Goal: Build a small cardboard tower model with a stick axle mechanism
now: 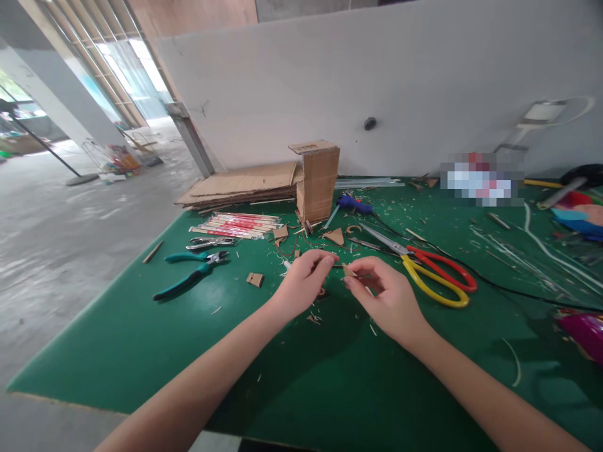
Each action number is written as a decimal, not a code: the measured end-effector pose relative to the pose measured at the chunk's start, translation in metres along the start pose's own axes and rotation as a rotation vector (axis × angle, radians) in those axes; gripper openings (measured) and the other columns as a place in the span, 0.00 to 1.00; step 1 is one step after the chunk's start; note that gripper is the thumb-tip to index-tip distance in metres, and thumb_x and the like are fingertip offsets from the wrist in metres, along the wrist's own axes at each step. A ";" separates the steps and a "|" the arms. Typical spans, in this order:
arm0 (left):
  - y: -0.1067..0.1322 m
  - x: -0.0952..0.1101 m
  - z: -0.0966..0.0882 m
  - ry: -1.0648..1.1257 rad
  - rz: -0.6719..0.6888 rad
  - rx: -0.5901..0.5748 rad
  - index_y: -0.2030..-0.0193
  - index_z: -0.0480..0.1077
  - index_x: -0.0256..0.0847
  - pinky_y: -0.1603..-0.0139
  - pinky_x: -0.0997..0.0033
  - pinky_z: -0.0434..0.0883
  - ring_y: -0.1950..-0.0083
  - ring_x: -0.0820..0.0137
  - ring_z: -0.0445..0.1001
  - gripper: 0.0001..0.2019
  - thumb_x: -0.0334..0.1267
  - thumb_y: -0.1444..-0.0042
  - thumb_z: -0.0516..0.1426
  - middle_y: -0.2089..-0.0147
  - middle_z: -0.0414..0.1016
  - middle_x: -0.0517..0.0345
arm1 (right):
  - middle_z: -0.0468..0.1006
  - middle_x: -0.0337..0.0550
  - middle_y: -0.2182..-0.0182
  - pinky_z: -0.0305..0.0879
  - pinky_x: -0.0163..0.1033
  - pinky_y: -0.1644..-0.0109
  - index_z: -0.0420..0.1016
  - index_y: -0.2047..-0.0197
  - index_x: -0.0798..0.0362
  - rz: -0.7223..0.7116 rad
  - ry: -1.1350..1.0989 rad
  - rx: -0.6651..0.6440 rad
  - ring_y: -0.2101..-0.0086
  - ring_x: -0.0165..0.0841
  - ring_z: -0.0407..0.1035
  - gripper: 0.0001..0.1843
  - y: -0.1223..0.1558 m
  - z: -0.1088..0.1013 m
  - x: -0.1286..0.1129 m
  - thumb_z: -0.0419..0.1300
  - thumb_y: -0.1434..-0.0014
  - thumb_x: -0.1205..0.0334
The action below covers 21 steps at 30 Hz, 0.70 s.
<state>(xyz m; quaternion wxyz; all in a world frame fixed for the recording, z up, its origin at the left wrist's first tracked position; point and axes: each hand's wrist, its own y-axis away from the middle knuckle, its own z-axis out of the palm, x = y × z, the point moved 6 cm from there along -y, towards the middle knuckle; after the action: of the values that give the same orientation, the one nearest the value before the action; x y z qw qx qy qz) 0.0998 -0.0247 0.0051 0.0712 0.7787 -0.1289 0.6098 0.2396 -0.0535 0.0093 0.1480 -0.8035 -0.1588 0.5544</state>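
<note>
My left hand (304, 279) is closed in a pinch on a thin stick whose white end shows at its left side. My right hand (384, 295) is closed too, pinching a small brown cardboard piece (348, 271) between thumb and fingers. The two hands meet just above the green mat (141, 333) near the table's middle. Red-and-yellow scissors (436, 270) lie right beside my right hand. Small cardboard scraps (255, 279) are scattered to the left of my left hand.
Teal pliers (191, 276) and a bundle of wrapped chopsticks (238, 226) lie at the left. A cardboard block (318, 182) stands at the back with flat cardboard sheets (240, 183) beside it. A blue glue gun (353, 204), black cable and coloured items sit to the right.
</note>
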 end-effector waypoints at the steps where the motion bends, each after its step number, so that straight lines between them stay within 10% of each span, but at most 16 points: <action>1: 0.000 -0.003 0.001 0.070 -0.045 -0.002 0.53 0.68 0.35 0.80 0.77 0.56 0.78 0.77 0.57 0.16 0.43 0.38 0.47 0.76 0.59 0.63 | 0.75 0.38 0.68 0.71 0.36 0.65 0.70 0.63 0.49 -0.004 0.006 0.009 0.69 0.29 0.72 0.04 0.000 0.000 0.000 0.59 0.44 0.65; 12: -0.001 -0.003 0.003 0.218 -0.055 -0.035 0.57 0.71 0.36 0.63 0.71 0.74 0.63 0.73 0.75 0.08 0.31 0.42 0.53 0.63 0.74 0.54 | 0.76 0.41 0.67 0.71 0.38 0.66 0.70 0.62 0.50 0.028 0.026 0.042 0.68 0.32 0.72 0.04 0.000 -0.005 0.001 0.58 0.44 0.62; 21: 0.001 -0.007 0.007 0.327 -0.187 -0.042 0.63 0.65 0.35 0.68 0.73 0.73 0.68 0.74 0.76 0.02 0.30 0.41 0.52 0.66 0.75 0.55 | 0.74 0.42 0.63 0.71 0.38 0.65 0.71 0.61 0.49 -0.051 0.104 0.097 0.63 0.33 0.70 0.04 -0.002 -0.011 -0.003 0.56 0.42 0.63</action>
<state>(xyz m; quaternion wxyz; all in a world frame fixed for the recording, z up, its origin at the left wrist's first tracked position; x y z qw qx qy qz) 0.1044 -0.0269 -0.0033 0.1637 0.6763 -0.0556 0.7160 0.2488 -0.0539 0.0164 0.2086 -0.8189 -0.1442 0.5148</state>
